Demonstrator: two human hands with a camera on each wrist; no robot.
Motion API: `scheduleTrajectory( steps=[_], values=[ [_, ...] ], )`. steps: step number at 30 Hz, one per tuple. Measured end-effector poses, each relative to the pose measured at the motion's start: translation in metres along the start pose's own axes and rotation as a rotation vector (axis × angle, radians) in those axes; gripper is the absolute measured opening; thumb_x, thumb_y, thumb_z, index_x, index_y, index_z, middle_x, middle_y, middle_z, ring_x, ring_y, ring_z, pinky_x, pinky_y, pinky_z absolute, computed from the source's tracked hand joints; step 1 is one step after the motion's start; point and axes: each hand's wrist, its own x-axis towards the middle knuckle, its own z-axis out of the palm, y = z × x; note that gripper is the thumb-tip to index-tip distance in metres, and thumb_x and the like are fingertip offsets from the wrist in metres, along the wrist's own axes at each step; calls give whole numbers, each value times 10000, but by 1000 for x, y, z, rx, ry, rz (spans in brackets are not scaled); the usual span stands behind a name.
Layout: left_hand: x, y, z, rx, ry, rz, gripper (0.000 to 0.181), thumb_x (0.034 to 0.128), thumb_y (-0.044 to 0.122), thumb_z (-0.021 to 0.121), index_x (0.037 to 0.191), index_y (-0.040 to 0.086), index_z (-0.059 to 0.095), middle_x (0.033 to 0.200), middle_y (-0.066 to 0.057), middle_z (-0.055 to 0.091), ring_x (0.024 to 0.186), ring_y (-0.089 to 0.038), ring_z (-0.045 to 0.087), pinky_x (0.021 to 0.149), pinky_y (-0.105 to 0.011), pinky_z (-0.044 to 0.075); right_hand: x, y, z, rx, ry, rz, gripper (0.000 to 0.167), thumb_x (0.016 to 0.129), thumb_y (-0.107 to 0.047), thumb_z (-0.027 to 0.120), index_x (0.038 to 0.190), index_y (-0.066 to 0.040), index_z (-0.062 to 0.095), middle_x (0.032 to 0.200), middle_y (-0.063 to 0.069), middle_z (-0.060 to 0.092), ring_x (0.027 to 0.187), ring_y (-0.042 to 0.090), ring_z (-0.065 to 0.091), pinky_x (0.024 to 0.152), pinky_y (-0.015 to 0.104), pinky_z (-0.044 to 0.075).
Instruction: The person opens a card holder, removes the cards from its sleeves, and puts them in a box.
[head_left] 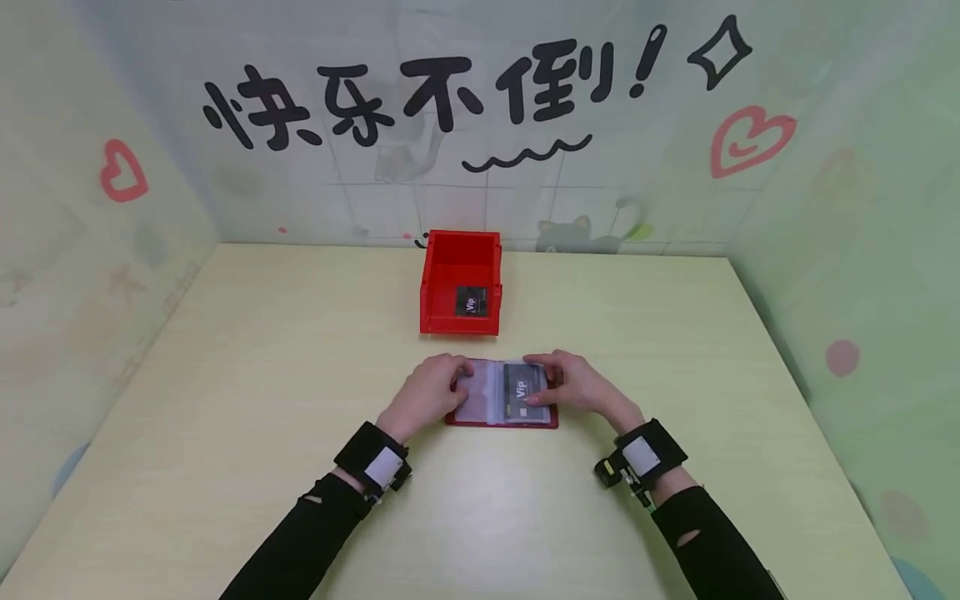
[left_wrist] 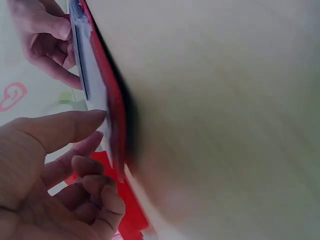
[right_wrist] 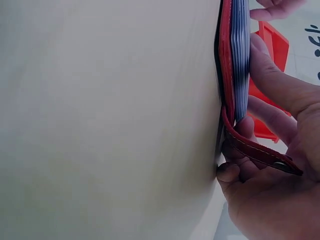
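Observation:
A red card holder (head_left: 553,422) lies spread on the table with clear sleeves; a dark "Vip" card (head_left: 517,385) shows in its right-hand sleeve. My right hand (head_left: 573,383) grips the right side, thumb on the sleeve. In the right wrist view, the fingers of my right hand (right_wrist: 280,150) curl at the holder's edge beside its red strap (right_wrist: 260,152). My left hand (head_left: 429,392) touches the left side. The left wrist view shows my left hand (left_wrist: 55,175) with thumb and forefinger at the sleeve face and the other fingers bent, not wrapped round the cover (left_wrist: 116,110).
Behind the holder stands a red open bin (head_left: 459,323) with another dark "Vip" card (head_left: 471,301) inside. The pale table (head_left: 262,367) meets a printed backdrop (head_left: 450,200) at its rear and sides.

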Motion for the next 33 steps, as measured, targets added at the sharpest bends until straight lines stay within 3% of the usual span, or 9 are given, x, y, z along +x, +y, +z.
scheduleTrajectory(
  steps=[2,6,12,16,20,25,33],
  values=[
    [5,6,-3,2,-64,15,330,903,100,724,1224,49,668,963,-80,627,898,-186,550,781,-290,513,2,0,0,5,-2,-2,688,834,-239,826,1443,-95,542,1032,97,513,1042,241,479,768,322,389],
    [20,18,-5,-115,-163,2,348,937,138,691,1259,16,647,1002,-107,665,889,-195,585,766,-277,534,4,3,1,26,6,0,681,823,-247,836,1424,-96,552,973,80,503,984,220,482,747,310,386],
    [35,21,0,-306,-132,-155,343,937,159,701,1231,-13,658,1034,-138,727,790,-168,676,737,-271,592,6,4,3,40,8,-10,678,821,-263,836,1413,-96,549,967,74,507,967,213,492,745,311,400],
    [40,24,2,-444,-117,-209,346,920,135,719,1212,-40,660,1010,-171,742,757,-187,735,740,-286,610,5,5,3,31,19,0,667,818,-265,838,1404,-115,556,964,69,513,967,213,497,751,309,403],
    [42,27,1,-502,-156,-257,344,924,144,718,1210,-39,665,1029,-169,724,744,-183,742,726,-261,603,5,4,-1,24,-9,20,643,817,-275,841,1375,-120,561,949,67,531,950,205,509,742,301,412],
    [42,26,-4,-531,-190,-289,326,934,147,712,1204,-33,681,1035,-166,710,745,-174,744,730,-245,598,11,-3,-10,-9,-64,38,605,815,-268,845,1310,-104,539,948,82,576,929,205,539,749,291,438],
    [39,19,-1,-677,-201,-313,312,936,112,700,1210,-38,689,1060,-176,715,736,-150,745,739,-244,598,16,-6,-9,-1,-87,68,583,809,-263,850,1263,-102,521,964,84,600,929,194,555,759,278,457]
  ],
)
